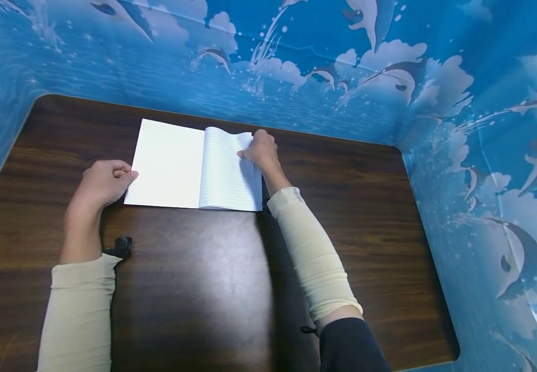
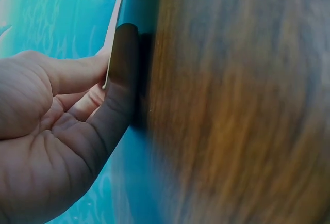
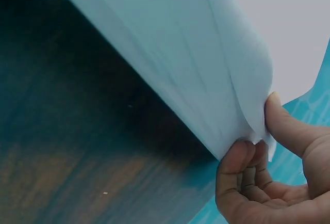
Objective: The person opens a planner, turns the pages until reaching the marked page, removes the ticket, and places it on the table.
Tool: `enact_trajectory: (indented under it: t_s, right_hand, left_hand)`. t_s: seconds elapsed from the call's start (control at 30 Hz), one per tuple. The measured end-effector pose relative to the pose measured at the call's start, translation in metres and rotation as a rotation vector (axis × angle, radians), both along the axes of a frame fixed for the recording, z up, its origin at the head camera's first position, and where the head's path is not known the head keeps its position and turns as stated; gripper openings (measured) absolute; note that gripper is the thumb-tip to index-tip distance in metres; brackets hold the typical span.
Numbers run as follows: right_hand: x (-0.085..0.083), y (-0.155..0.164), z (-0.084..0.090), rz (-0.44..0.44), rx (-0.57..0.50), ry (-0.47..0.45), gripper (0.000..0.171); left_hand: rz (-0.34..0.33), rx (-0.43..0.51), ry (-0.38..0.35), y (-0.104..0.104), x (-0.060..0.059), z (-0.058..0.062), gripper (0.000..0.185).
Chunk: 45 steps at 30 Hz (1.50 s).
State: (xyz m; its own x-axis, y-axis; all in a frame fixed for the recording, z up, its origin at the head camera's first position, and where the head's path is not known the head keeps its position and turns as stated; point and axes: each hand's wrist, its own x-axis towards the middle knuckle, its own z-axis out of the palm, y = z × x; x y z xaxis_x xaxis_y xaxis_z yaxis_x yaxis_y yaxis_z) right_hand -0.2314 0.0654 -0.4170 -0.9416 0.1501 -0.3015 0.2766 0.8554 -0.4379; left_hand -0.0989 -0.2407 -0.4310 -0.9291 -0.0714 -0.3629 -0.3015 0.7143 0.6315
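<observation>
An open notebook (image 1: 231, 170) with lined pages lies near the far side of the table, its blank white left side (image 1: 168, 163) spread flat. My left hand (image 1: 105, 181) pinches that side's outer edge between thumb and fingers, as the left wrist view shows with the thin cover edge (image 2: 114, 33). At the upper right corner my right hand (image 1: 261, 150) pinches the lined pages, which bow up slightly near the spine. In the right wrist view, loose page corners (image 3: 252, 115) sit between thumb and fingertips, and the sheets fan apart a little.
The dark wood table (image 1: 352, 222) has rounded corners. A blue dolphin-print curtain (image 1: 287, 77) stands behind it and along the right side. Pale sleeves cover both forearms, and a small black device (image 1: 121, 248) is strapped at the left wrist.
</observation>
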Motion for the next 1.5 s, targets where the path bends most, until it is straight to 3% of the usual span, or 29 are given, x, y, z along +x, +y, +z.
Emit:
enact_trajectory:
  t_s: [0.33, 0.6, 0.8, 1.2, 1.5]
  right_hand:
    - [0.001, 0.007, -0.007, 0.029, -0.051, 0.06, 0.024]
    - [0.0, 0.023, -0.012, -0.006, -0.13, 0.042, 0.043]
    - [0.002, 0.031, -0.014, -0.02, -0.207, 0.065, 0.045]
    - [0.0, 0.035, 0.003, -0.009, -0.192, 0.068, 0.046]
    - [-0.001, 0.035, 0.025, 0.021, -0.16, 0.093, 0.04]
  left_hand:
    - [0.03, -0.006, -0.015, -0.001, -0.004, 0.004, 0.053]
    - [0.079, 0.003, -0.011, 0.003, -0.004, -0.003, 0.048]
    - [0.102, -0.01, 0.0, 0.0, -0.003, -0.006, 0.049]
    - [0.093, -0.004, -0.013, 0.003, -0.003, -0.009, 0.051]
    - [0.025, 0.001, -0.001, 0.008, -0.003, -0.002, 0.049]
